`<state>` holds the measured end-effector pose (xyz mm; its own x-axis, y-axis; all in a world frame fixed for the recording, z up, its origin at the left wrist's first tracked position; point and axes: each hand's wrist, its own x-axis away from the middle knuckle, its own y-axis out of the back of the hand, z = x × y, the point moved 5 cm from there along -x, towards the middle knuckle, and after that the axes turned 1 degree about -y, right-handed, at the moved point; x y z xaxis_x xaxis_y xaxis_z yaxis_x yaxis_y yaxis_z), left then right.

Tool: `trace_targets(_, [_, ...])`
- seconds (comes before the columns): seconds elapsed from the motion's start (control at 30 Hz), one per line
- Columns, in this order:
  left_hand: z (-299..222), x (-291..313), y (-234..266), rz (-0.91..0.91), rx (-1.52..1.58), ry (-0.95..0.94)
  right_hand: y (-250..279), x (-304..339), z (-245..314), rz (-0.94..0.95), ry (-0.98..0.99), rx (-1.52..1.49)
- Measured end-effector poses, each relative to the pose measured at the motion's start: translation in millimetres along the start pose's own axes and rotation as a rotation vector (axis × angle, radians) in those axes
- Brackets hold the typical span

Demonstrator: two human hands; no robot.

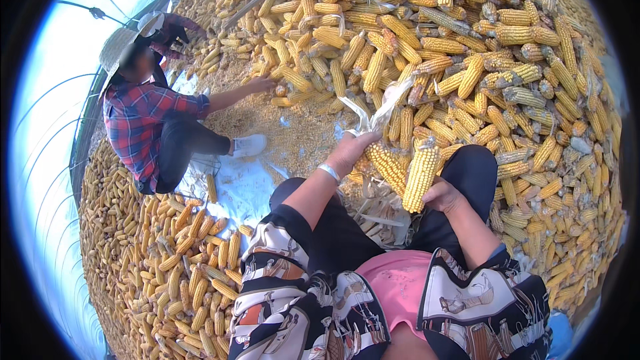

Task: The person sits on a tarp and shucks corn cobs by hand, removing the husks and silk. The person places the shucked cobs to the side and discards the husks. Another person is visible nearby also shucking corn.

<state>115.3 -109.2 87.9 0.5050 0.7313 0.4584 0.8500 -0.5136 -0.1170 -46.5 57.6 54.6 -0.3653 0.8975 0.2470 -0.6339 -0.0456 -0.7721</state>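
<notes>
My left hand (350, 153) is closed around the base of a yellow corn cob (388, 168). Pale dry husk leaves (381, 110) fan out from its grip, away from me. In my right hand (444, 195), a second corn cob (421, 177) stands nearly upright, its kernels bare and bright yellow. The lower ends of the two cobs meet or overlap between my knees; whether they press together I cannot tell. Some fingers of both hands are hidden behind the cobs.
A large heap of corn cobs (460, 47) rises ahead and to the right. Another pile (193, 280) lies at left. A person in a plaid shirt (147, 117) squats at left, one hand reaching to the heap. Loose kernels (247, 120) and white sheeting (240, 190) cover the ground between us.
</notes>
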Motion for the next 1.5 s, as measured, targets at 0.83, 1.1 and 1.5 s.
trace_targets(0.83, [42, 15, -67, 0.272, 0.679, 0.309, -36, 48, -36, 0.104, -0.043, -0.346])
trace_targets(1.1, [10, -9, -48, -0.025, 0.464, 0.047, -7, 19, -44, -0.070, 0.145, -0.289])
trace_targets(1.5, [-27, -18, -34, -0.099, 0.650, -0.096, -32, -3, 5, -0.060, 0.071, 0.104])
